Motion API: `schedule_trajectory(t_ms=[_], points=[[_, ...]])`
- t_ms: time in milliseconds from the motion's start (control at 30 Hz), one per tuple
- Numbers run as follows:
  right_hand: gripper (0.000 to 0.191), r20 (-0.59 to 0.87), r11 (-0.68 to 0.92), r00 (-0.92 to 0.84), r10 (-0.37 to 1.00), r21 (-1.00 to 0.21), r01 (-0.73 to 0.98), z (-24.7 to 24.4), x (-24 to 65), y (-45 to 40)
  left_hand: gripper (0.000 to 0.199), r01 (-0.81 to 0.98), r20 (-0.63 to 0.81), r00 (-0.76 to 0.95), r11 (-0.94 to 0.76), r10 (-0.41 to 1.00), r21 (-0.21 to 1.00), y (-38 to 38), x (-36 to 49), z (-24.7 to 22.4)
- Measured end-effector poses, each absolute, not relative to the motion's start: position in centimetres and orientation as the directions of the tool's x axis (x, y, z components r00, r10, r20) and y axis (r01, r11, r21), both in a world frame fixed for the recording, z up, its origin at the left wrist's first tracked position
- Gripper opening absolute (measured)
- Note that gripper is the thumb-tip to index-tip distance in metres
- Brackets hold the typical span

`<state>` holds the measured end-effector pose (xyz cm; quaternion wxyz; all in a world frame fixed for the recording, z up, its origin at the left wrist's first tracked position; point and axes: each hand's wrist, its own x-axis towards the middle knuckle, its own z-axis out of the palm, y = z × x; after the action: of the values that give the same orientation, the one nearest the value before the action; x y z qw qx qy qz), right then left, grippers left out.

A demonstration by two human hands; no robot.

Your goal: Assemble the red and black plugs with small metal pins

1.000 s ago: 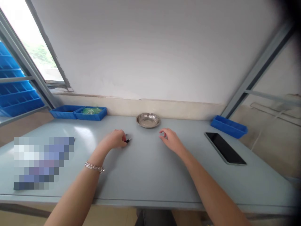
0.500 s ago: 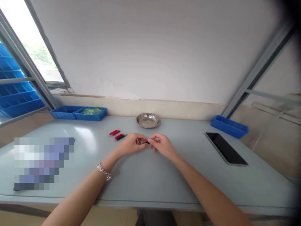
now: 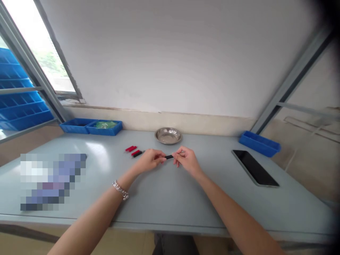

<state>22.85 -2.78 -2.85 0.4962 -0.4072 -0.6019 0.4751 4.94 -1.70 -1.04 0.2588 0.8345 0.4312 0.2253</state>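
Observation:
Between my two hands, over the middle of the table, is a slim black cylindrical piece [image 3: 169, 157]. My left hand [image 3: 149, 161] pinches its left end, and my right hand [image 3: 188, 162] grips the right end with thumb and fingertips. The fingers cover both ends, so its exact kind is unclear. Just beyond my left hand lie several similar short pieces with thin tips: red ones [image 3: 131, 148] and a black one [image 3: 137, 153], side by side on the table. A silver bracelet [image 3: 120, 190] circles my left wrist.
Near the wall stands a round steel dish [image 3: 168, 136]. Two blue bins [image 3: 105, 131] sit at the back left, one holding green packets. To the right are a phone-like tablet [image 3: 255, 168] and another blue bin [image 3: 259, 143]. A pixelated object [image 3: 54, 182] lies at the left.
My hands have drawn slightly apart and up, and more of the black piece now shows between them. The whole view has shifted a little.

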Motion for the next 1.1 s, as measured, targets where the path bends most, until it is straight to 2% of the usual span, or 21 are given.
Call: schedule_trajectory(t_ms=[200,567,700,900,1100], points=[[0.029,0.256,0.267,-0.187,0.949,-0.963,0.036,-2.6,22.9,-2.9,0.033,0.6,0.168,0.56,-0.537,0.811,0.593,-1.6,4.9,-0.9],[0.024,0.234,0.254,-0.211,0.949,-0.964,0.073,-1.9,23.2,-3.1,0.034,0.55,0.117,0.543,-0.457,0.831,0.699,-1.6,4.9,-0.8],[0.026,0.232,0.253,-0.226,0.946,-0.965,0.07,-1.9,23.3,-3.1,0.033,0.514,0.158,0.498,-0.437,0.853,0.738,-1.5,4.9,-1.2],[0.029,0.24,0.26,-0.194,0.951,-0.962,0.087,-2.5,23.4,-2.5,0.03,0.557,0.26,0.393,-0.453,0.882,0.697,-1.4,5.2,-1.4],[0.027,0.239,0.262,-0.191,0.952,-0.959,0.106,-2.8,23.5,-2.4,0.037,0.589,0.205,0.42,-0.437,0.884,0.68,-1.8,5.2,-0.8]])
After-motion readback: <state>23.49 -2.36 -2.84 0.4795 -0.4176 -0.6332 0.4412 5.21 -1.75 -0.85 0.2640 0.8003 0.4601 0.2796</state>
